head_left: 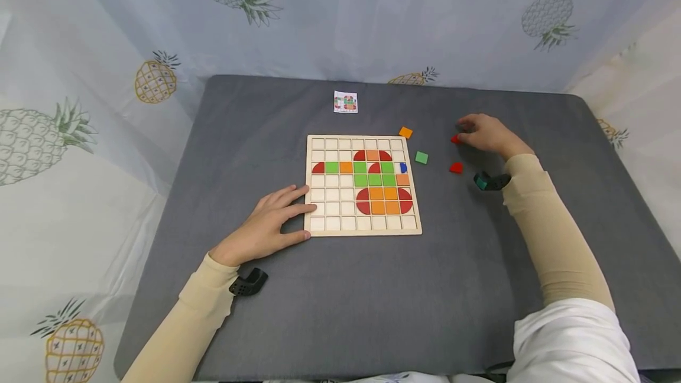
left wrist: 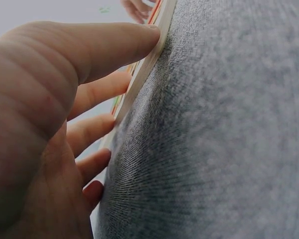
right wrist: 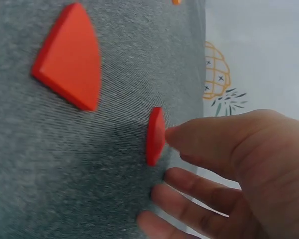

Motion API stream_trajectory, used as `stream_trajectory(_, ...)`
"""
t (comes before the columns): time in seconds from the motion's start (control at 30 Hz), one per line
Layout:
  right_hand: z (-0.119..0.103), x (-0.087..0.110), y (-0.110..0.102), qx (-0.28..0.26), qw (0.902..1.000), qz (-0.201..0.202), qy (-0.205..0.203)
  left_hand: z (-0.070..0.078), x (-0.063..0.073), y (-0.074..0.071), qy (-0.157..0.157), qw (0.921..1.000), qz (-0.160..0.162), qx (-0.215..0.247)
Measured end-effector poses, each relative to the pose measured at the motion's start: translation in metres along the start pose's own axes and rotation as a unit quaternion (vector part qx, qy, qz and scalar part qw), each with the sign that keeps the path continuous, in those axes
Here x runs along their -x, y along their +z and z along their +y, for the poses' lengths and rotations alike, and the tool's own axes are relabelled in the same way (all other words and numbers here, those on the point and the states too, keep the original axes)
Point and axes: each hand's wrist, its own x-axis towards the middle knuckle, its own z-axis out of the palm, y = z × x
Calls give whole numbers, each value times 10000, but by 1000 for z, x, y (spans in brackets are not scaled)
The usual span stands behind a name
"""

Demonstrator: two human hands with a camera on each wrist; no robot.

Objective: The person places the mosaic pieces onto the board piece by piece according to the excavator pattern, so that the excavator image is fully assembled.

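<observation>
A wooden grid board (head_left: 332, 224) lies on the grey table, partly filled with red quarter-circle, green and orange square tiles, plus a small blue piece (head_left: 403, 168). My left hand (head_left: 266, 223) rests at its left side, fingers spread, fingertips on the rim; the left wrist view shows the thumb along the board's edge (left wrist: 144, 69). Over on the right, my right hand (head_left: 486, 135) is low over the table at a red quarter-circle tile (right wrist: 156, 135). Its thumb tip overlaps that tile in the right wrist view, the other fingers loosely bent and apart. A second red quarter-circle tile (right wrist: 72, 59) lies nearby.
An orange square tile (head_left: 405, 132) lies by the board's upper right corner, and a green square tile (head_left: 421, 158) lies right of the board. Behind the board is a small pattern card (head_left: 346, 103). A pineapple-print curtain (head_left: 340, 28) hangs along the table's back edge.
</observation>
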Motion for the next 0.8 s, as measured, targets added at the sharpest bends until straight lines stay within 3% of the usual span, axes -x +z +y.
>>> stream_trajectory(0.2,-2,-1,3,78,9998,172,-31,-1,0,0,-2,10000,40,21)
stream_trajectory(0.8,-4,7,17,-343,9981,497,111,-1,1,-1,49,10000,47,2)
